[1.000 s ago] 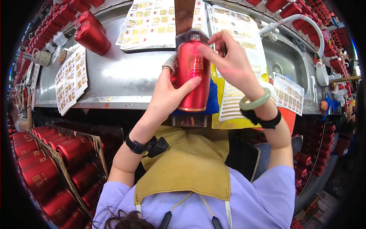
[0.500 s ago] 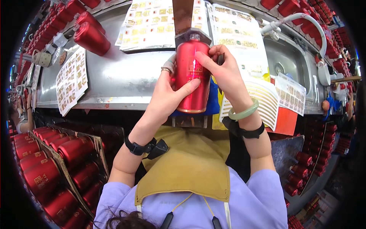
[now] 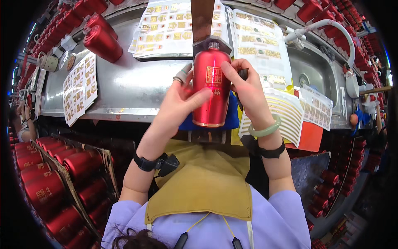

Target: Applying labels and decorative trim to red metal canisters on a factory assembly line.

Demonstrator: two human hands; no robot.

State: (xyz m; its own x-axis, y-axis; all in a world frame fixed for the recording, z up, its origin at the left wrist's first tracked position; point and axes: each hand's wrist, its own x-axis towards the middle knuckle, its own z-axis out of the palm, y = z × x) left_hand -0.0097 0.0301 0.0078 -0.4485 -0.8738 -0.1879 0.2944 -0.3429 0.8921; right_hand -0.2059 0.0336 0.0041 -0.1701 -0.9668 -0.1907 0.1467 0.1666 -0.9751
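A glossy red bottle with gold markings lies on a stand in front of me, its neck pointing away. Beside its left flank is my left hand, fingers loosely spread and thumb reaching over the bottle's front; firm contact is not clear. A grey finger cover sits on one of its fingers. My right hand is curled at the bottle's upper right, the thumb tip at the bottle's surface. Between its bent fingers a small dark object shows, mostly hidden. Blue cloth lies under the bottle.
Sheets of gold stickers lie behind and at left on the metal counter. Two red bottles stand back left. A sink with a white faucet is at right. Crates of red bottles flank me below.
My left hand has loosened from the bottle, its fingers moving off to the left. My right hand has shifted slightly down and right. The bottle has turned a little, showing more gold marking.
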